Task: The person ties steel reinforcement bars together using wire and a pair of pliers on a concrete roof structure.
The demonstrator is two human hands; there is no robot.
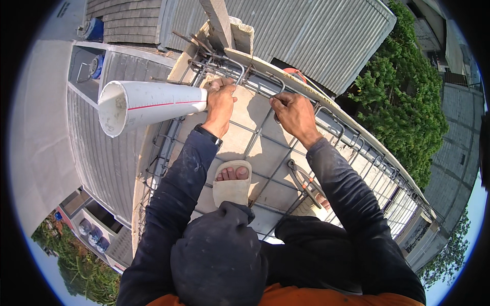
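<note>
My left hand (220, 106) is closed, its fingers curled down among the bent steel bars (236, 67) at the corner of a rebar cage; what they grip is hidden. Beside it, a white plastic pipe (153, 106) with a red line stands with its wide open end toward me. My right hand (297, 117) is closed in a pinch next to a hooked bar at the far edge; something small and dark shows under its fingers, too small to name. Below it, a pair of pincers (302, 183) with orange on the handles lies on the rebar mesh (260, 130) near my right foot.
Pale formwork boards (352, 115) edge the cage, and wooden posts (218, 23) rise at the far corner. My sandalled foot (232, 181) stands within the mesh. Corrugated roofs (286, 30) and a leafy tree (403, 107) lie beyond and below the edge.
</note>
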